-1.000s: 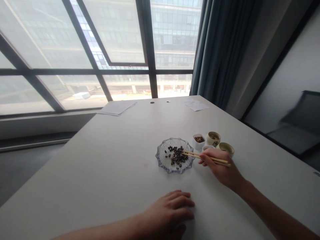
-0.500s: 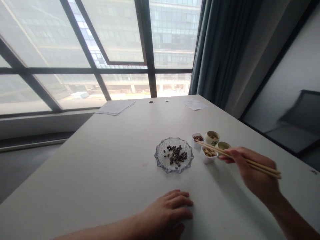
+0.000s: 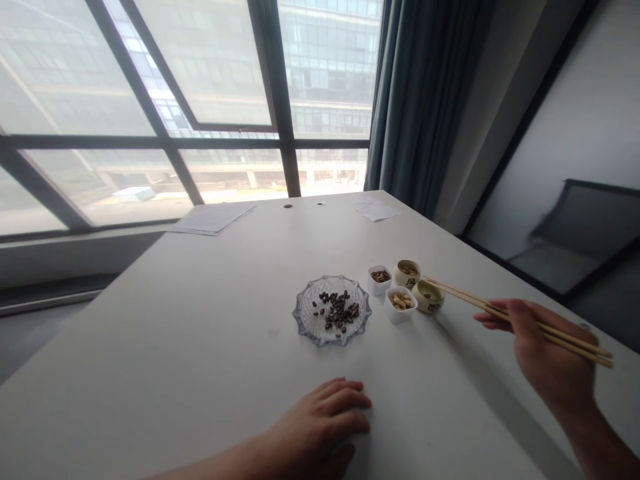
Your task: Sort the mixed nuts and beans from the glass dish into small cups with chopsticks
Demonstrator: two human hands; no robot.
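My right hand (image 3: 550, 357) grips a pair of wooden chopsticks (image 3: 515, 318), their tips hovering over a round beige cup (image 3: 428, 297). Whether the tips carry anything is too small to tell. A cut-glass dish (image 3: 332, 319) with several dark beans lies left of the cups. Next to it stand a white square cup of pale nuts (image 3: 401, 303), a white square cup of dark pieces (image 3: 380, 279) and a second beige cup (image 3: 407, 272). My left hand (image 3: 320, 427) rests palm down on the white table (image 3: 200, 347), fingers loosely together, holding nothing.
Papers (image 3: 213, 218) lie at the table's far left and a sheet (image 3: 376, 210) at the far right. Large windows and a blue-grey curtain (image 3: 425, 100) stand behind. A dark chair (image 3: 580, 233) shows at the right past the table edge.
My right hand has drawn the chopsticks away from the glass dish, rightward to the beige cup. The view has shifted slightly right. My left hand has stayed put.
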